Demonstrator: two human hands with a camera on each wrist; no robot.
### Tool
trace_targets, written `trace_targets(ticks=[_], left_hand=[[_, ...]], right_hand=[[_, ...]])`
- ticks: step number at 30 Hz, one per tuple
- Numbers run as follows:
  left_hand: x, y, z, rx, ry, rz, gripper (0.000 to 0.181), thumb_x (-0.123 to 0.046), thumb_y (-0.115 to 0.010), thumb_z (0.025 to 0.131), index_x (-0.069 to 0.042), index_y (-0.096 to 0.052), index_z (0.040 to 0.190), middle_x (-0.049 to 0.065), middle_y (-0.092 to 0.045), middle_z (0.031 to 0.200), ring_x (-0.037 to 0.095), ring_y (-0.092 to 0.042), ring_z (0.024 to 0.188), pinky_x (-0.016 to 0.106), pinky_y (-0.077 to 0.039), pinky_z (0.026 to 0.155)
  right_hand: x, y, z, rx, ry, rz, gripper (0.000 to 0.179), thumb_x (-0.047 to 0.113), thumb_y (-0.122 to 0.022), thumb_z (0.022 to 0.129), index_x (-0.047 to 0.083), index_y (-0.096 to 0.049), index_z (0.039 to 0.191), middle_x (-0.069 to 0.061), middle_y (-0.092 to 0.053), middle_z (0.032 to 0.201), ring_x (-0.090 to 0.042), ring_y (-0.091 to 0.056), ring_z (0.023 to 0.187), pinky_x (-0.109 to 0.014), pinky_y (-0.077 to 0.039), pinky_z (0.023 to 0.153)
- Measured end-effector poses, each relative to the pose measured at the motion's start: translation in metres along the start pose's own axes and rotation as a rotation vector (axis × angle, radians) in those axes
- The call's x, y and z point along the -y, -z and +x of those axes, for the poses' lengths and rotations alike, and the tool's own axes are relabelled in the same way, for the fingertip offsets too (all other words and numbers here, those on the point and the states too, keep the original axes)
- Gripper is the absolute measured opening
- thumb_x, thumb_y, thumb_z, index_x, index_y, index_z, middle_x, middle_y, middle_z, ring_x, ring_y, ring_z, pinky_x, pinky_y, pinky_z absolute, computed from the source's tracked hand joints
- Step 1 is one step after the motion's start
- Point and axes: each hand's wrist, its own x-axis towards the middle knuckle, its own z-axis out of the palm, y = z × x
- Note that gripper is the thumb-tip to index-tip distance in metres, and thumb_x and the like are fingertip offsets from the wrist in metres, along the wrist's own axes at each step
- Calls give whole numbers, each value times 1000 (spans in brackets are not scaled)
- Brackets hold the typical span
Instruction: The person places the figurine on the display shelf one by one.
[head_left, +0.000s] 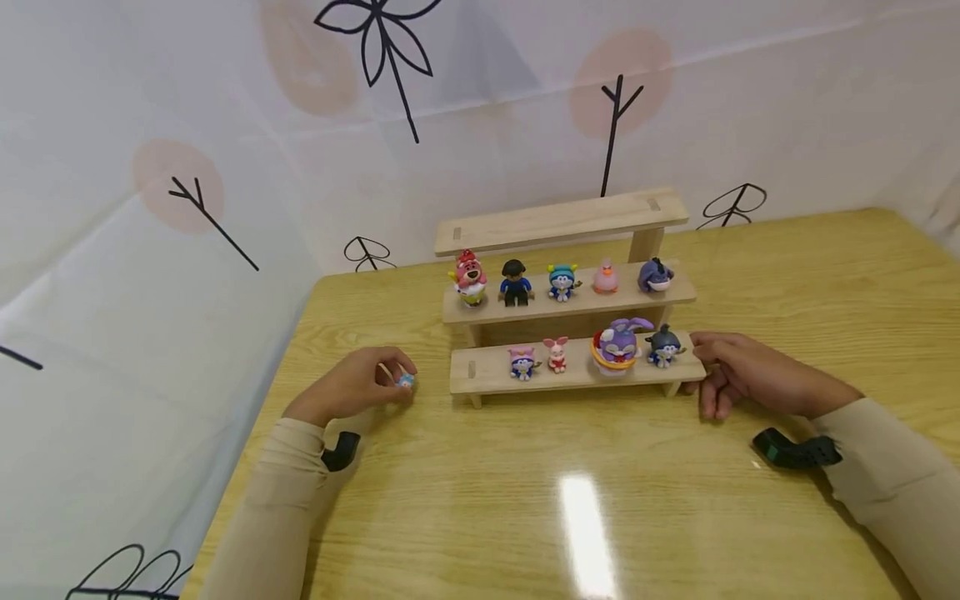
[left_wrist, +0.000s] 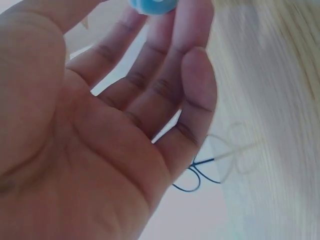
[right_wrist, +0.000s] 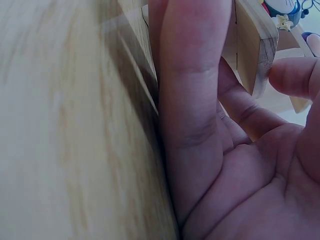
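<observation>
My left hand (head_left: 360, 385) pinches a small blue-and-white figurine (head_left: 406, 381) just left of a stepped wooden display shelf (head_left: 558, 223). In the left wrist view only the figurine's blue bottom (left_wrist: 154, 5) shows at the fingertips. At the shelf's lowest step, my right hand (head_left: 757, 379) grips the right end, thumb and forefinger on the board end (right_wrist: 260, 55). That step holds a pink-hooded figurine (head_left: 522, 364), a piglet (head_left: 557, 355), a purple rabbit figurine (head_left: 619, 346) and a dark-hooded figurine (head_left: 663, 346).
On the middle step stand a red bear (head_left: 470, 279), a black-haired toy figure (head_left: 515, 283), a blue-hooded figurine (head_left: 562, 283), a pink duck (head_left: 605, 277) and a purple donkey (head_left: 656, 276). The wooden table (head_left: 450, 500) meets a patterned cloth (head_left: 510, 142) behind.
</observation>
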Motion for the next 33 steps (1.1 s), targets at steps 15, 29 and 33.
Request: trace_targets(ticks=[15, 29, 33], left_hand=[[-37, -12, -3, -79, -92, -24, 29, -16, -67, 97, -9, -61, 124, 3, -63, 113, 14, -68, 97, 28, -57, 78], [-58, -24, 6, -210, -218, 50, 21, -9, -67, 95, -10, -64, 115, 0, -67, 106, 11, -65, 88, 30, -57, 80], [-64, -29, 11, -220, -237, 92, 22, -11, -66, 96, -9, -66, 118, 0, -69, 107, 10, -64, 88, 30, -57, 79]], right_hand=[[4, 0, -1, 2, -16, -5, 63, 33, -22, 112, -12, -4, 152, -14, -69, 94, -21, -69, 70, -41, -60, 63], [2, -1, -2, 16, 28, 4, 53, 33, -24, 112, -10, -24, 144, -14, -69, 97, -21, -70, 70, -42, -60, 62], [1, -2, -3, -2, 11, 6, 61, 35, -25, 112, -10, -12, 150, -13, -69, 98, -21, -70, 70, -42, -60, 62]])
